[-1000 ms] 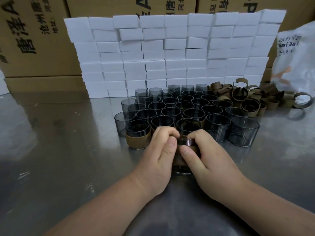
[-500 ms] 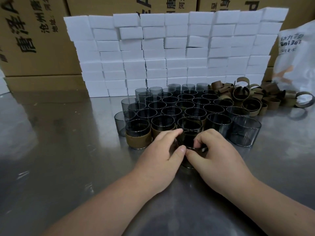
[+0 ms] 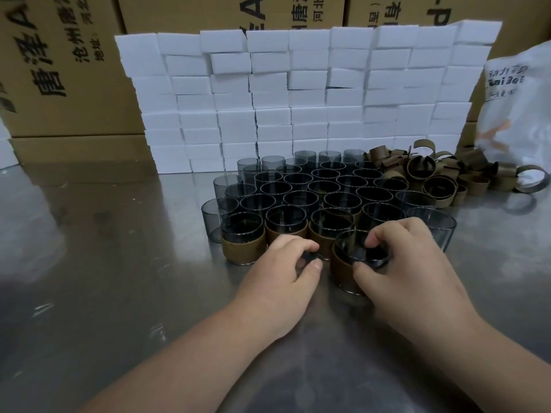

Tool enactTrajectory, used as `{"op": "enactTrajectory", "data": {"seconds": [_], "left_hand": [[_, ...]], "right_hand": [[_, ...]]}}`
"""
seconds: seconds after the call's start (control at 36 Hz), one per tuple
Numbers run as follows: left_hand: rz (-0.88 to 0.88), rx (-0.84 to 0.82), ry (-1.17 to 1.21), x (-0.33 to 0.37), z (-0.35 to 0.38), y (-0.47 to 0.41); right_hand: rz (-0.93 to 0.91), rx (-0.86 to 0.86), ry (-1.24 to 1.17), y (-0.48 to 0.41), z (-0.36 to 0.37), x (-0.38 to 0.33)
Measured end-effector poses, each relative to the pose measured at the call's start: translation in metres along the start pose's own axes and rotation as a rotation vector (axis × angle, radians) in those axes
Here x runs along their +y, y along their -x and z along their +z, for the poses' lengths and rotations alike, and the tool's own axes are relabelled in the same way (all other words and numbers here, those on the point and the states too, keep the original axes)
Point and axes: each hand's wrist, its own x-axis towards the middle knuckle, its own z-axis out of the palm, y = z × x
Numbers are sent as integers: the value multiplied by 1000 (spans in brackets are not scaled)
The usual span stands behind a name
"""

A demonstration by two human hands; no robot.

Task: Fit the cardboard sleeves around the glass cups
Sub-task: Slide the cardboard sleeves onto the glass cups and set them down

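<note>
Head camera: right hand [image 3: 411, 281] clamped thumb and fingers on a smoky grey glass cup's [image 3: 362, 248] rim, apparently seating its brown cardboard sleeve [image 3: 343, 271], mid steel desk [image 3: 119, 293]; left hand [image 3: 283, 278] curled alongside, grip unclear.

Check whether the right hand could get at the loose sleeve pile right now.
Probably yes, once freed. The right hand grips a sleeved cup at the front. The sleeve pile lies far right, behind the bare cups, and open table beside them leaves a way round.
</note>
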Motion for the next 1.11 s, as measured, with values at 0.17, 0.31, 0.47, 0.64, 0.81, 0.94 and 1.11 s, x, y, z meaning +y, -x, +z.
{"op": "enactTrajectory", "data": {"seconds": [0.17,0.31,0.47,0.64,0.81,0.94,1.11], "left_hand": [[-9,-3,2,-1,0,0],[-15,8,24,-3,1,-1],[-24,-6,45,-2,1,-1],[-25,-20,41,-4,1,-1],[-32,-5,54,-6,3,-1],[-37,-9,56,-6,2,0],[-40,-14,78,-6,3,-1]], "right_hand": [[52,-11,2,-5,-4,9],[89,-2,9,-14,-6,16],[123,98,-33,-28,-14,30],[318,-2,90,-45,-30,48],[364,-202,107,-45,-26,46],[311,-217,112,-44,-26,46],[333,-150,207,-47,-22,54]]}}
